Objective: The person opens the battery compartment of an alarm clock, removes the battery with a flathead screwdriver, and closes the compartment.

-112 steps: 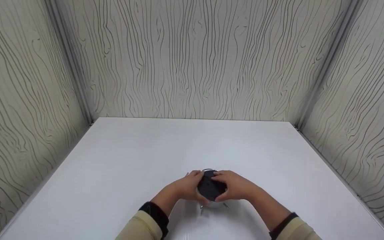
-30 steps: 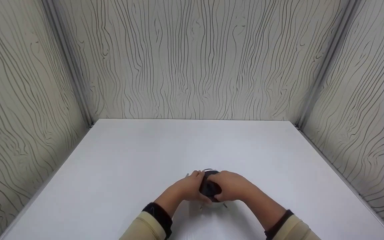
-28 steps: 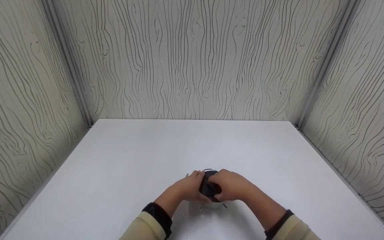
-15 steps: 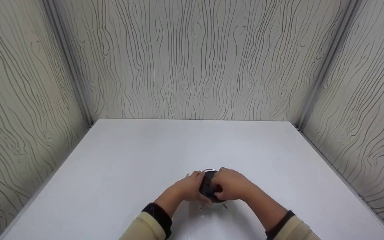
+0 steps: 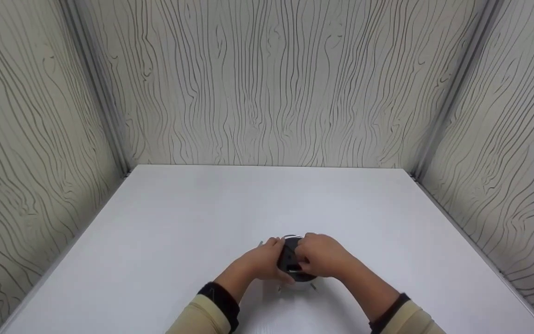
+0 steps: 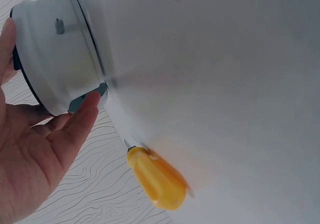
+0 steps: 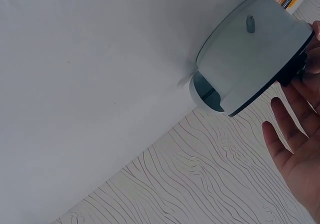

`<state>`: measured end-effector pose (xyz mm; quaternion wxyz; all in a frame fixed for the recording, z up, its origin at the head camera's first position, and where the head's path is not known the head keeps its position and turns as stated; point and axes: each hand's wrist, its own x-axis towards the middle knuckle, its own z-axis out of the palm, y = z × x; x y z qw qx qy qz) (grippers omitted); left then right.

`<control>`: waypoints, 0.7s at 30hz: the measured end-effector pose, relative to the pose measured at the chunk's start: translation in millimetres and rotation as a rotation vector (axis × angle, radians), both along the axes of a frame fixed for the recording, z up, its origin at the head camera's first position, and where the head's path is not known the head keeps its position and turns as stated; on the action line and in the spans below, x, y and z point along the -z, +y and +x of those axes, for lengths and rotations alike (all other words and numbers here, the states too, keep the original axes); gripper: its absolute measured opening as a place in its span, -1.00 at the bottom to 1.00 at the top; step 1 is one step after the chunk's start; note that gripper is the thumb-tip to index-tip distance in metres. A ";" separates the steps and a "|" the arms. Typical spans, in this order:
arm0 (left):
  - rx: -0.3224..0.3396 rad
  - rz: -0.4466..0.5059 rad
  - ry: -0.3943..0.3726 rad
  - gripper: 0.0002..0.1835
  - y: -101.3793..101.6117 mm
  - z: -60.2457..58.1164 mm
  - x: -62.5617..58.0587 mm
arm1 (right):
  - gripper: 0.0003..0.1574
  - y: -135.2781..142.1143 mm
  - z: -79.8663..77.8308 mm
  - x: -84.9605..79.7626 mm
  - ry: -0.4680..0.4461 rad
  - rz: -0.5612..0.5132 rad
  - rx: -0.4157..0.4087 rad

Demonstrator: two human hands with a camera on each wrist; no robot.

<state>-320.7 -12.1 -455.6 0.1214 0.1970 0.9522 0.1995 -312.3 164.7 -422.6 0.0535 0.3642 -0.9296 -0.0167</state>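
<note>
An alarm clock (image 5: 289, 250) with a pale round body, black back and thin metal legs lies face down, low in the middle of the head view. My left hand (image 5: 261, 260) holds its left side, thumb on the rim and fingers around the body (image 6: 52, 47). Over the right part of the black back, my right hand (image 5: 325, 256) has curled fingers pinching a small black cover (image 7: 289, 70) that stands out from the back. Beside that hand a dark slot with a bright edge shows. Below the clock in the left wrist view lies a yellow-handled screwdriver (image 6: 159, 179).
The clock rests on a white table (image 5: 193, 208) near its front. Pale panels with a wood-grain pattern (image 5: 257, 83) enclose the table at the back and both sides. In the head view my left hand mostly hides the screwdriver.
My right hand's fingers have drawn to the right across the black back and curled further, uncovering the dark slot. My left hand keeps its hold on the clock, which has barely moved.
</note>
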 end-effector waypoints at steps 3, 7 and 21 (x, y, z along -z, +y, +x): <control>-0.009 0.007 -0.012 0.14 0.0 -0.3 0.0 | -0.80 1.2 -0.6 -0.3 0.002 -0.012 -0.006; -0.006 0.016 -0.008 0.13 -0.1 -0.1 0.0 | -0.77 4.9 -1.2 -3.2 0.007 -0.044 -0.002; -0.011 0.003 0.027 0.14 1.1 0.6 1.0 | -0.89 35.2 -13.5 -11.8 0.023 -0.081 0.132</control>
